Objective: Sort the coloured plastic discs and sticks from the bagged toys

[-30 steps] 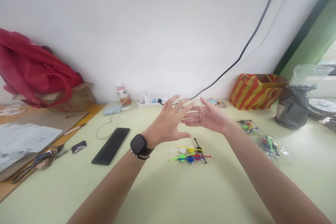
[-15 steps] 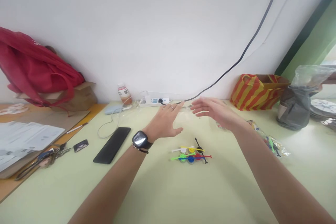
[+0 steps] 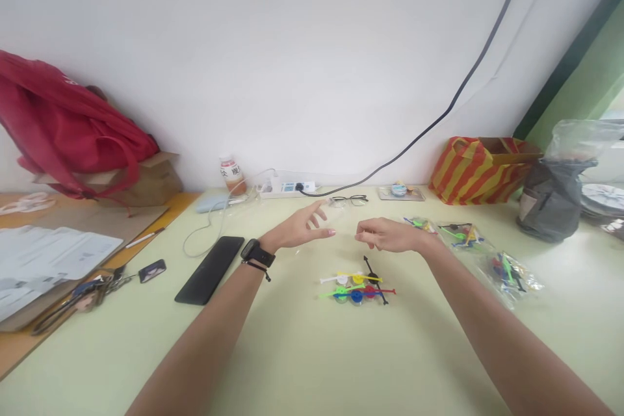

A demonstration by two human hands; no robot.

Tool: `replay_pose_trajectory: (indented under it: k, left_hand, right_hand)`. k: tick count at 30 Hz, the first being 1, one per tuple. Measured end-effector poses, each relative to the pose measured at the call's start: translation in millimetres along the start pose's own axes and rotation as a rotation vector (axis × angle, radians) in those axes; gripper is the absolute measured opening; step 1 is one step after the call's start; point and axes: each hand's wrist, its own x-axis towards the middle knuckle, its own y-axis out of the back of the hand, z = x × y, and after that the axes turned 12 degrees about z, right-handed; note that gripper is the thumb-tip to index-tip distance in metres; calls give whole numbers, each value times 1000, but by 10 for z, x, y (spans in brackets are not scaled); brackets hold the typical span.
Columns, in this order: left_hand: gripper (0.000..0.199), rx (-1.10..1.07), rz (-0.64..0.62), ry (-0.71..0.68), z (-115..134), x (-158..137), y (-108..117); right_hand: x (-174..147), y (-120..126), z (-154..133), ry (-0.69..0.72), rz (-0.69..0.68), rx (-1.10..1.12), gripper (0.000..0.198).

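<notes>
My left hand [image 3: 299, 226] hovers above the pale green table with thumb and fingers apart, holding nothing. Opposite it, my right hand [image 3: 390, 234] has its fingers curled in loosely, and no object shows in them. Just below and between the hands lies a small group of plastic arrow spinners [image 3: 357, 297] with round hubs, in white, yellow, black, green, blue and red. Neither hand touches them. Clear bags of similar coloured arrows [image 3: 509, 273] lie beyond my right forearm. A dark watch [image 3: 257, 255] is on my left wrist.
A black phone-like slab [image 3: 209, 271] lies left of my left forearm. Along the wall stand a bottle [image 3: 233, 175], a power strip [image 3: 287, 190], eyeglasses [image 3: 348, 200] and a small tray [image 3: 385, 194]. A striped bag [image 3: 458, 172] and a grey bag [image 3: 548, 201] stand at right.
Both hands have drawn back toward me from near the wall, uncovering the eyeglasses and tray. The right hand's fingers have curled in. The spinners lie as before.
</notes>
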Motion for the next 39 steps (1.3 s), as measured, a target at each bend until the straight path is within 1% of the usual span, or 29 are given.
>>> replay_pose_trajectory:
  k: [2,4,6,9,12,15,18,22,24,25,28,33,36,38,39]
  left_hand:
    - [89,-19,-16,3,-32,7,8]
    - [87,-33,-31,8,-48,10,17]
    - [86,-41,-38,17,-39,7,28]
    - [83,-59,-62,46,21,-8,52]
    - [76,-113,-120,82,102,-26,85]
    - [70,-167,-177,101,159,-42,119]
    - [67,-229,-219,102,192,-61,146]
    - [65,-297,-272,107,233,-81,163]
    - [65,-324,-305,98,253,-82,160]
    - [66,-339,-321,93,260,-80,155]
    - [69,-379,-352,84,270,-69,123]
    - [71,-424,-390,65,286,-58,49]
    - [70,-447,-386,68,267,-48,37]
    - [68,-457,-374,81,224,-40,49]
    - [67,-465,-367,87,195,-37,60]
  right_hand:
    - [-1,-48,-34,-53,-88,-16,32]
    - [1,-80,-45,-49,-192,6,24]
    - [0,-79,-45,-52,-238,43,17]
    - [-47,22,-67,-86,-200,104,11]
    - [-167,227,-133,-71,-121,149,12]
    - [-306,442,-210,-45,13,169,14]
    - [-394,587,-268,-16,231,194,16]
    - [-398,642,-316,24,597,278,17]
    - [-357,618,-324,33,719,319,18]
    - [-329,595,-324,31,744,330,18]
    - [-232,490,-313,31,721,327,16]
    - [-109,314,-300,91,585,228,16]
    - [-103,315,-275,140,558,111,18]
    - [-120,350,-233,122,558,49,20]
    - [-128,365,-204,98,537,24,22]
